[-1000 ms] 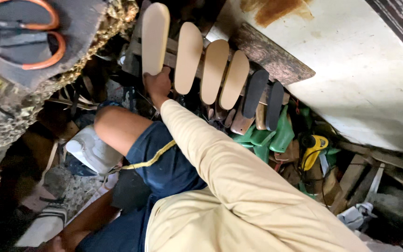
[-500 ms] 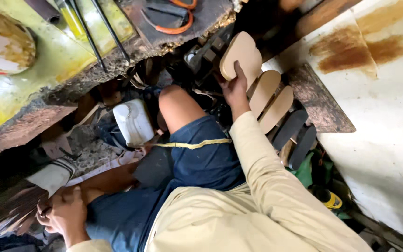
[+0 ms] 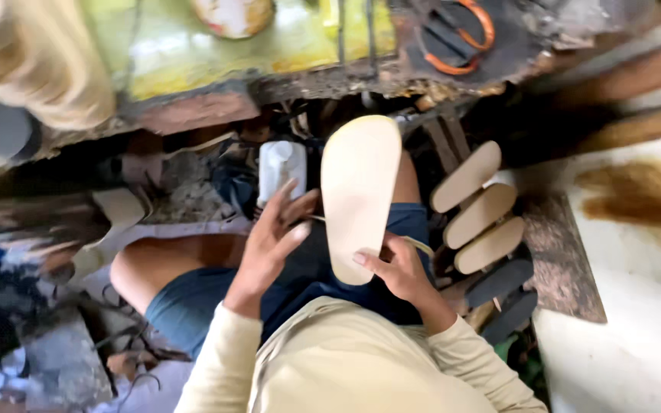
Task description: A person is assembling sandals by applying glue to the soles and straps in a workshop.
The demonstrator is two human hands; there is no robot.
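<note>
- Your right hand (image 3: 399, 271) pinches the heel end of a smooth, cream, foot-shaped sole (image 3: 359, 195), thumb & fingers clamped on its edge, held over your lap.
- Your left hand (image 3: 273, 237): fingers spread, tips at the sole's left edge.
- More tan & dark soles (image 3: 480, 214) lean in a row just to the right.
- Worn, rusty yellow bench (image 3: 216, 53) above w/ orange-handled scissors (image 3: 457, 38).

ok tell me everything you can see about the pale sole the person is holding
The sole is a flat, foot-shaped blank, plain cream-tan, smooth and matte like foam or rubber, with no straps. It is held over the lap, rounded end pointing away. The right hand grips its near end; the left hand is open beside its left edge, fingertips close to it.
</note>
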